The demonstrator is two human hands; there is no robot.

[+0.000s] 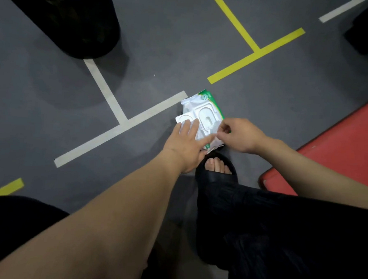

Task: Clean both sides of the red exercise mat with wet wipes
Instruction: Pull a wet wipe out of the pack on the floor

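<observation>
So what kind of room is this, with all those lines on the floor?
Probably a gym or sports hall. The grey floor has white tape lines and yellow tape lines marking it out, and a red exercise mat lies at the right.

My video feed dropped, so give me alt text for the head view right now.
Both hands work a wet wipes pack lying on the grey floor: the left hand presses it flat while the right hand pinches at its near end. The red exercise mat lies to the right, untouched.
</observation>
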